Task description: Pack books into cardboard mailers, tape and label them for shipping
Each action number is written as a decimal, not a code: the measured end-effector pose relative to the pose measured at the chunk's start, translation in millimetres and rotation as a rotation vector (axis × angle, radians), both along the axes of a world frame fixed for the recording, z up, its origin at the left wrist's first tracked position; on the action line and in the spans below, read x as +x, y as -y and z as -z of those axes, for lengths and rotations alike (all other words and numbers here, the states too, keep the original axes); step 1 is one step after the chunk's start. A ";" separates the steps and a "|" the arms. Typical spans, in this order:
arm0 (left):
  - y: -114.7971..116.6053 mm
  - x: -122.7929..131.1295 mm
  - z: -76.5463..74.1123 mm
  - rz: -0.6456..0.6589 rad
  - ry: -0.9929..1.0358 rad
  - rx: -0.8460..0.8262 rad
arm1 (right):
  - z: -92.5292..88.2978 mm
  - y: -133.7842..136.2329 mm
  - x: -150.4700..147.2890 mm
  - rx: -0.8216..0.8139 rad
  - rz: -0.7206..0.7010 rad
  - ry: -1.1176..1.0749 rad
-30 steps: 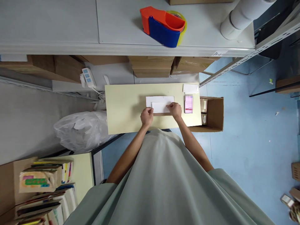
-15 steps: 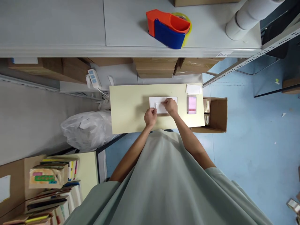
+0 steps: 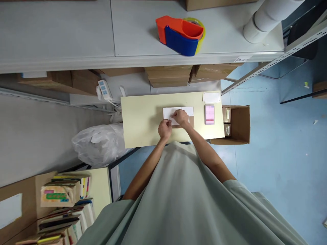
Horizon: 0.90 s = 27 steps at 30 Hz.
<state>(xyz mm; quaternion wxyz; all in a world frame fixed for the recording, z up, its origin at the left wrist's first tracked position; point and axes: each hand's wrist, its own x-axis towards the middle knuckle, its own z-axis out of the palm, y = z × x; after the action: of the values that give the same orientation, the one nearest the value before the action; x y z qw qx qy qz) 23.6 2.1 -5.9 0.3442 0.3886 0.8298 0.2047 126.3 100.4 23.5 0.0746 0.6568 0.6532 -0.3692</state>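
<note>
A white sheet [image 3: 185, 111] lies on a brown flat piece [image 3: 191, 121] in the middle of a pale yellow table [image 3: 140, 119]. My left hand [image 3: 165, 129] is curled at the sheet's near left corner, fingers pinched on its edge. My right hand [image 3: 181, 117] rests on top of the sheet left of its middle, fingers bent and pressing a smaller white paper against it. The two hands are close together, almost touching.
A pink and white card [image 3: 209, 114] and a white slip [image 3: 211, 97] lie at the table's right end. An open cardboard box [image 3: 238, 124] stands beside it. An orange and blue tape dispenser [image 3: 180, 35] sits on the grey shelf above. A plastic bag [image 3: 98, 144] lies to the left.
My right hand has slid leftwards across the white sheet, from its right end to near my left hand. My left hand stayed at the near left corner.
</note>
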 end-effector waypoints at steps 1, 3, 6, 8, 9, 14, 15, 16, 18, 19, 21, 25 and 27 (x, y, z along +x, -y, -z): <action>-0.2 -0.2 -0.3 -0.002 0.001 -0.001 | 1.3 -4.7 -3.4 0.004 0.008 0.002; -0.6 -0.9 -0.8 -0.005 0.006 0.002 | 3.1 -10.6 -9.2 0.004 0.014 0.001; -1.0 -2.4 -0.7 -0.014 0.016 0.007 | 3.6 -12.2 -14.0 -0.008 0.021 0.001; -1.1 -3.3 0.3 -0.027 0.019 0.008 | 2.8 -9.7 -14.7 -0.014 0.024 -0.002; -1.1 -3.8 1.1 -0.034 0.021 0.011 | 2.3 -7.7 -14.4 -0.012 0.021 -0.006; 0.3 -6.4 5.5 -0.103 0.138 0.027 | -0.6 10.4 -4.6 0.005 -0.034 -0.024; 0.9 -6.8 6.0 -0.122 0.163 0.029 | -1.0 15.7 0.3 0.003 -0.045 -0.023; 1.7 -7.3 6.4 -0.141 0.183 0.030 | -1.2 21.5 6.6 0.000 -0.054 -0.023; 3.2 -8.6 6.8 -0.184 0.222 0.030 | -1.1 33.1 23.6 -0.005 -0.065 -0.028; 3.8 -9.5 7.0 -0.210 0.252 0.029 | -0.7 38.0 33.7 -0.006 -0.063 -0.029; 4.2 -11.9 7.4 -0.257 0.315 0.027 | 0.5 44.2 55.3 0.001 -0.040 -0.029; 1.0 -18.0 6.8 -0.288 0.368 -0.003 | 2.7 34.4 87.1 0.006 0.063 -0.042; -1.6 -20.3 5.2 -0.284 0.365 -0.027 | 2.8 20.4 89.4 0.000 0.096 -0.053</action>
<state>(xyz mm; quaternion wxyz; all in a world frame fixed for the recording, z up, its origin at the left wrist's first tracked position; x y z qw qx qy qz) 3.2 3.7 -11.1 0.4614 0.2196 0.8030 0.3069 215.7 80.0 20.7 0.0396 0.6774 0.6226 -0.3897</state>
